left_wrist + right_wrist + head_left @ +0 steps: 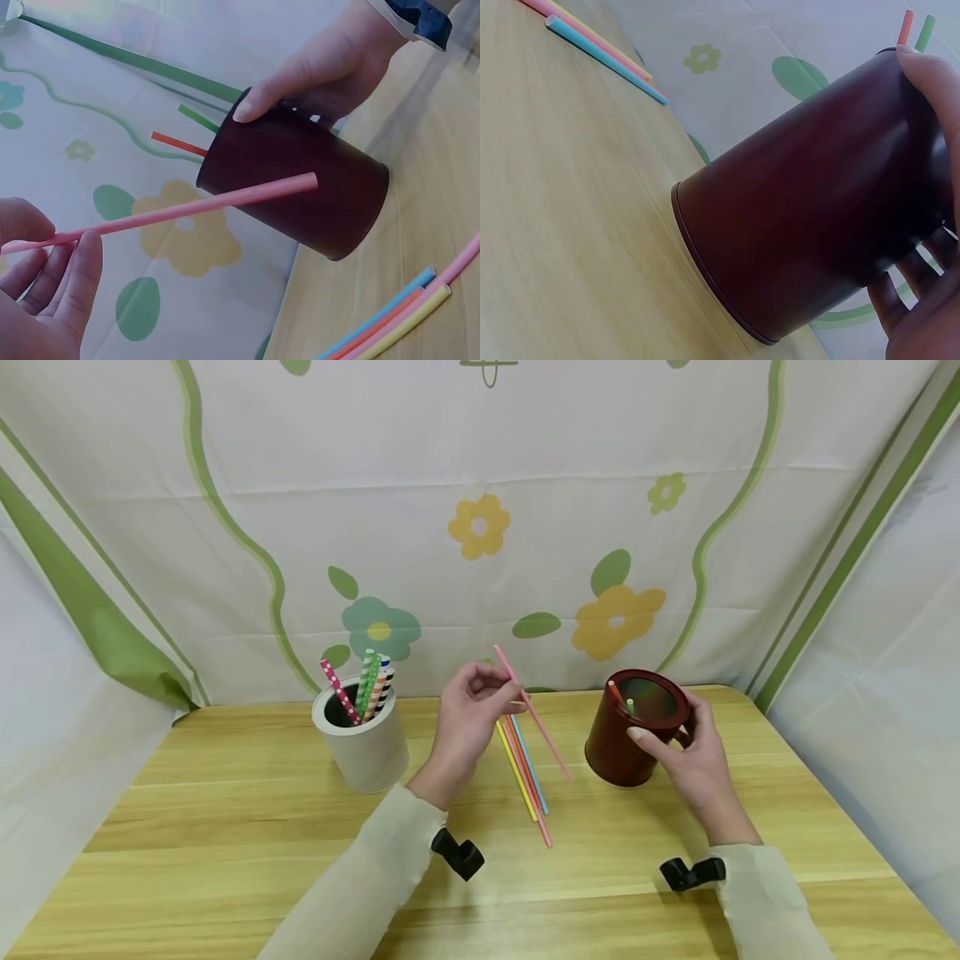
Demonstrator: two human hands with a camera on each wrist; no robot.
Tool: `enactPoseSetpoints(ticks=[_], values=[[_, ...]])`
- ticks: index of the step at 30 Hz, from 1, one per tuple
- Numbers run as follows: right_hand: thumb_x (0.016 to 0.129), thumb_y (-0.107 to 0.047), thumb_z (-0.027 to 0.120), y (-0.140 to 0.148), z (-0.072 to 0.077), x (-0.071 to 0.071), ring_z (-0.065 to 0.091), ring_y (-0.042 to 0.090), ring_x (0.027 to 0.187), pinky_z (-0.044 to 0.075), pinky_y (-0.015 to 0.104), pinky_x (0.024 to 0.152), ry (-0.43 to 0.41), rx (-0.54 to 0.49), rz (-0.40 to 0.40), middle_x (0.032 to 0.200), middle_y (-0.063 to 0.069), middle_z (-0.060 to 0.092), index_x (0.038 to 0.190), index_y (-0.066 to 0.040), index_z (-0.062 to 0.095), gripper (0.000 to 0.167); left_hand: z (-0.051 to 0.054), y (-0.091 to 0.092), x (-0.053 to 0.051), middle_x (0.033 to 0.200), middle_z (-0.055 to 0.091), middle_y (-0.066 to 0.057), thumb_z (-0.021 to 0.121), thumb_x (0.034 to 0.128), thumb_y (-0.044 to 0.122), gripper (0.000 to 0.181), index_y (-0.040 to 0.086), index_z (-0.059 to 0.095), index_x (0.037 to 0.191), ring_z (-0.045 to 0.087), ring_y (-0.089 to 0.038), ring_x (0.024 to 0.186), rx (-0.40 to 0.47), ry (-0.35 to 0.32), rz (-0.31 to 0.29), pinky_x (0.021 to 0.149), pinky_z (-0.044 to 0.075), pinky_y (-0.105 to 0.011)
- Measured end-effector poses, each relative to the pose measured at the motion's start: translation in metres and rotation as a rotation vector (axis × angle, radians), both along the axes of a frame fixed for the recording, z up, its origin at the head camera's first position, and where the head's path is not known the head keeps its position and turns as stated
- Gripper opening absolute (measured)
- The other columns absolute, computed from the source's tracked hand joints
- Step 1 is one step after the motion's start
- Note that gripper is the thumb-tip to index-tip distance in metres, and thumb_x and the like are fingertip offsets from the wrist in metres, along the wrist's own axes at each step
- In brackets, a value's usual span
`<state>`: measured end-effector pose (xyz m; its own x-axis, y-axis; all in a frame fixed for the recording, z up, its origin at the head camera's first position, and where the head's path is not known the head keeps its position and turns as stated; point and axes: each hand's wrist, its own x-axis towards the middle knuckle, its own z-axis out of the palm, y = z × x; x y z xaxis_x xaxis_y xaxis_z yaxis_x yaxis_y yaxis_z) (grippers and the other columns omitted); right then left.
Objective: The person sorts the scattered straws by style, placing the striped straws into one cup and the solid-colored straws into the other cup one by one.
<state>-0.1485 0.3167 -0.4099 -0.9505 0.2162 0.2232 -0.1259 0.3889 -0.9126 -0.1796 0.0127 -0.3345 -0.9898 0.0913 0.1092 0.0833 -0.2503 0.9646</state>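
Observation:
My left hand [468, 710] pinches a pink straw [551, 743] between thumb and fingers, raised above the table and slanting down to the right. Its lower end appears in front of the dark red mug [300, 157] in the left wrist view. Fingers and thumb of my right hand [701, 760] grip that mug around its right side, near the handle. An orange straw [616, 692] and a green straw [630, 705] stick up from the mug. Below the left hand, a yellow straw [517, 772], a blue straw [534, 777], an orange one and another pink straw [545, 835] lie side by side.
On the left stands a pale grey cup [367, 756] holding several patterned straws [370, 689], dotted, striped and green. All rests on a wooden table [247, 827]. A flowered white curtain [420, 435] hangs behind, with more cloth along both sides.

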Motion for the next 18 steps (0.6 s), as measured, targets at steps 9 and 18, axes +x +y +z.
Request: enactPoseSetpoints(ticks=[9,18], values=[[0.096,-0.021,0.083,0.0,0.0,0.0,0.047,0.001,0.134,0.04,0.018,0.103,0.001,0.0,0.002,0.152,-0.009,0.05,0.164,-0.021,0.035,0.084,0.01,0.002,0.001,0.11,0.075,-0.012,0.073,0.0988,-0.002,0.028,-0.002,0.068,0.127,0.076,-0.017,0.091,-0.006,0.06,0.006,0.088,0.067,-0.035],[0.096,-0.019,0.083,0.001,-0.001,-0.001,0.047,0.001,0.132,0.041,0.017,0.102,0.01,0.002,0.003,0.148,-0.014,0.051,0.164,-0.02,0.035,0.083,0.026,0.007,0.011,0.107,0.076,-0.015,0.07,0.1041,0.007,0.015,0.0,0.071,0.117,0.077,-0.019,0.093,-0.02,0.209,0.054,0.091,0.067,-0.04]])
